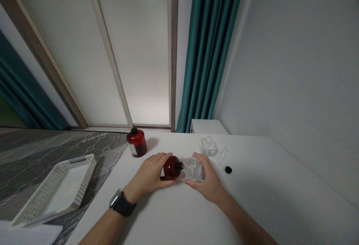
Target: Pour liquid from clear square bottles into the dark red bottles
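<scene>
One dark-red bottle [171, 168] fills the curled left hand [153, 172] — beside the bottle's neck, the half-closed right hand [209, 181] clasps a clear bottle [195, 168]; seemingly pouring, wanting steadiness.

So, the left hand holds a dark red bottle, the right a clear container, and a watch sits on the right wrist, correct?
No, the head view shows the watch on the left wrist. The left hand holds the dark red bottle, the right hand the clear container.

2 teal curtains [213, 47], white basket [47, 190]
</scene>
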Demonstrator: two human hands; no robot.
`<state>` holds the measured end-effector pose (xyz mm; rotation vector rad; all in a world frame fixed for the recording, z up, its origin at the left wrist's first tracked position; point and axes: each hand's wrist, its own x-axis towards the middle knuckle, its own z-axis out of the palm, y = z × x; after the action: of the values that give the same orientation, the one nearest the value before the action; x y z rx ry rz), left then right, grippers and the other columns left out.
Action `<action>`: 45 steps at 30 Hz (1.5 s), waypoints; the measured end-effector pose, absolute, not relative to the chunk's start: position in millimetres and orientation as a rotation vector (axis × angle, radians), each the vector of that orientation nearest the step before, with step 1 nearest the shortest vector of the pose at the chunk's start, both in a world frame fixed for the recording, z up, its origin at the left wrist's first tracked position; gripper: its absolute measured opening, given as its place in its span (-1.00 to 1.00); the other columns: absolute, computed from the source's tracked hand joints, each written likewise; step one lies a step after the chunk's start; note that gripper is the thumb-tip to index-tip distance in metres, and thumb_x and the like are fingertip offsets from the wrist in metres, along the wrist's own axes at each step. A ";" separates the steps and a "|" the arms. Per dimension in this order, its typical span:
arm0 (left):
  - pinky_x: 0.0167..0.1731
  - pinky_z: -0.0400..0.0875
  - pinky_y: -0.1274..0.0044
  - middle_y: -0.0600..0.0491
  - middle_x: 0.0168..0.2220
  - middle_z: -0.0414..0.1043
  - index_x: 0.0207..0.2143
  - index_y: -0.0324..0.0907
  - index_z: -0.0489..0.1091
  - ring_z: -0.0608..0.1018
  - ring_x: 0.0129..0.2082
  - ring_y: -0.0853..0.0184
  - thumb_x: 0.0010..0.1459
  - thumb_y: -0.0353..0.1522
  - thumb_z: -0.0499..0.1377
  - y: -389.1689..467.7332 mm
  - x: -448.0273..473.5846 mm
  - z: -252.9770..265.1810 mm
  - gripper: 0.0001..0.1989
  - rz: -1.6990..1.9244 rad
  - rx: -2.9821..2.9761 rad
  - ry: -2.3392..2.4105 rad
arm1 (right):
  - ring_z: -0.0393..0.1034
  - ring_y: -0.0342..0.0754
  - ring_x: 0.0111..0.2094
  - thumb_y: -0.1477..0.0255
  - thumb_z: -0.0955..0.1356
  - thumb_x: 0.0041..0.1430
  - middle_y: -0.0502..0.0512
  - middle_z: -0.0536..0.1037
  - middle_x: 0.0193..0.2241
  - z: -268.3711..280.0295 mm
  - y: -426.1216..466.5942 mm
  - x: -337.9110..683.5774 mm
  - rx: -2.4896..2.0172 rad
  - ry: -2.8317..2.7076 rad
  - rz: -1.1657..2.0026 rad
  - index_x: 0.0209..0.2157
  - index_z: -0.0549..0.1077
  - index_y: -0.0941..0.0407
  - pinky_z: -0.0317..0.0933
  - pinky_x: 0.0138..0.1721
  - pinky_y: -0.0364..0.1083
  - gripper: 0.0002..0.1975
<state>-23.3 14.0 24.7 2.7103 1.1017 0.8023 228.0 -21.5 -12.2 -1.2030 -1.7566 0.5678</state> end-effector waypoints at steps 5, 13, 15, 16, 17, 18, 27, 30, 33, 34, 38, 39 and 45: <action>-0.08 0.51 0.19 -0.19 0.00 0.51 0.17 -0.17 0.27 0.59 -0.06 -0.02 0.05 0.00 0.32 11.8 -24.1 22.8 -0.26 0.850 2.702 1.113 | 0.26 0.18 0.23 0.44 0.54 -0.03 0.17 0.32 0.16 -11.1 -22.4 230.0 -1.185 -1.825 0.511 0.32 0.17 -0.06 0.17 0.28 0.18 -0.10; -0.10 0.52 0.21 -0.19 0.00 0.52 0.16 -0.16 0.27 0.60 -0.07 -0.03 0.03 0.01 0.33 8.3 -18.4 18.7 -0.26 0.933 2.681 1.156 | 0.29 0.19 0.20 0.40 0.55 -0.02 0.19 0.35 0.16 -10.2 -23.7 233.9 -1.134 -1.840 0.409 0.35 0.15 -0.05 0.22 0.25 0.16 -0.08; -0.10 0.52 0.23 -0.17 -0.01 0.52 0.17 -0.15 0.26 0.60 -0.07 -0.01 0.03 0.00 0.33 7.7 -16.9 17.8 -0.26 0.960 2.666 1.144 | 0.31 0.20 0.19 0.38 0.55 -0.01 0.21 0.37 0.15 -8.9 -24.0 234.9 -1.107 -1.840 0.368 0.32 0.21 -0.03 0.24 0.24 0.17 -0.13; -0.11 0.52 0.23 -0.17 -0.01 0.52 0.17 -0.15 0.26 0.60 -0.08 -0.01 0.04 0.00 0.33 7.5 -16.4 17.3 -0.26 0.970 2.660 1.139 | 0.31 0.21 0.18 0.37 0.55 -0.01 0.22 0.38 0.15 -8.2 -24.1 235.3 -1.091 -1.840 0.348 0.30 0.24 -0.03 0.25 0.23 0.18 -0.16; -0.11 0.52 0.23 -0.17 -0.01 0.52 0.16 -0.15 0.26 0.60 -0.08 -0.01 0.04 0.00 0.33 7.4 -16.1 16.8 -0.26 0.979 2.655 1.135 | 0.32 0.21 0.18 0.37 0.55 -0.01 0.22 0.39 0.14 -7.5 -24.1 235.7 -1.075 -1.842 0.332 0.29 0.26 -0.02 0.25 0.23 0.19 -0.17; -0.11 0.52 0.23 -0.17 -0.02 0.52 0.16 -0.16 0.26 0.60 -0.08 -0.01 0.03 0.00 0.33 7.3 -15.9 16.2 -0.26 0.987 2.650 1.133 | 0.33 0.22 0.17 0.36 0.55 0.00 0.23 0.40 0.13 -6.8 -24.2 236.1 -1.063 -1.845 0.319 0.28 0.26 -0.02 0.26 0.22 0.20 -0.18; -0.07 0.52 0.19 -0.17 0.01 0.52 0.17 -0.15 0.25 0.60 -0.05 -0.01 0.01 -0.02 0.35 7.1 -14.3 11.3 -0.25 1.041 2.593 1.109 | 0.35 0.22 0.16 0.32 0.54 0.04 0.22 0.41 0.15 1.2 -25.8 242.2 -1.031 -1.910 0.277 0.33 0.21 -0.08 0.27 0.21 0.21 -0.15; -0.07 0.52 0.19 -0.18 0.01 0.51 0.17 -0.14 0.23 0.60 -0.04 -0.01 0.01 -0.05 0.36 7.0 -14.2 11.4 -0.25 1.032 2.604 1.107 | 0.36 0.22 0.15 0.32 0.54 0.04 0.22 0.41 0.15 1.9 -25.7 242.6 -1.028 -1.920 0.262 0.33 0.20 -0.09 0.28 0.20 0.22 -0.14; -0.08 0.52 0.20 -0.18 0.02 0.50 0.17 -0.13 0.21 0.59 -0.04 -0.01 0.01 -0.06 0.37 6.3 -14.2 11.4 -0.25 1.031 2.608 1.106 | 0.35 0.23 0.16 0.32 0.55 0.04 0.21 0.41 0.15 1.1 -25.6 242.1 -1.032 -1.925 0.249 0.34 0.18 -0.11 0.29 0.19 0.22 -0.13; -0.08 0.52 0.19 -0.18 0.02 0.50 0.17 -0.13 0.21 0.59 -0.04 -0.01 0.01 -0.06 0.37 6.1 -14.1 11.4 -0.25 1.034 2.607 1.106 | 0.34 0.22 0.16 0.33 0.54 0.04 0.21 0.41 0.15 0.8 -25.6 241.9 -1.031 -1.924 0.244 0.35 0.17 -0.12 0.28 0.20 0.21 -0.12; -0.07 0.52 0.17 -0.18 0.02 0.50 0.17 -0.14 0.22 0.59 -0.03 -0.02 0.01 -0.06 0.37 5.3 -13.6 11.4 -0.25 1.028 2.607 1.115 | 0.33 0.20 0.17 0.34 0.54 0.06 0.22 0.39 0.16 0.2 -25.6 241.9 -1.020 -1.928 0.237 0.35 0.15 -0.10 0.28 0.20 0.19 -0.12; -0.08 0.52 0.17 -0.19 0.02 0.51 0.16 -0.15 0.22 0.59 -0.04 -0.02 0.01 -0.05 0.36 5.2 -13.4 11.5 -0.25 1.024 2.610 1.118 | 0.33 0.20 0.17 0.33 0.54 0.06 0.22 0.38 0.16 0.3 -25.6 242.0 -1.024 -1.932 0.242 0.36 0.15 -0.10 0.28 0.20 0.19 -0.12; -0.10 0.53 0.19 -0.20 0.00 0.50 0.15 -0.17 0.20 0.59 -0.05 -0.01 0.02 -0.07 0.37 4.7 -13.3 11.9 -0.26 1.019 2.631 1.121 | 0.31 0.21 0.18 0.32 0.54 0.04 0.23 0.37 0.16 2.0 -25.5 241.8 -1.043 -1.941 0.272 0.35 0.16 -0.07 0.26 0.22 0.19 -0.11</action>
<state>-13.3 4.7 11.9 2.6314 1.1213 1.0195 241.8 -25.5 2.0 -1.0432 -1.9412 0.2724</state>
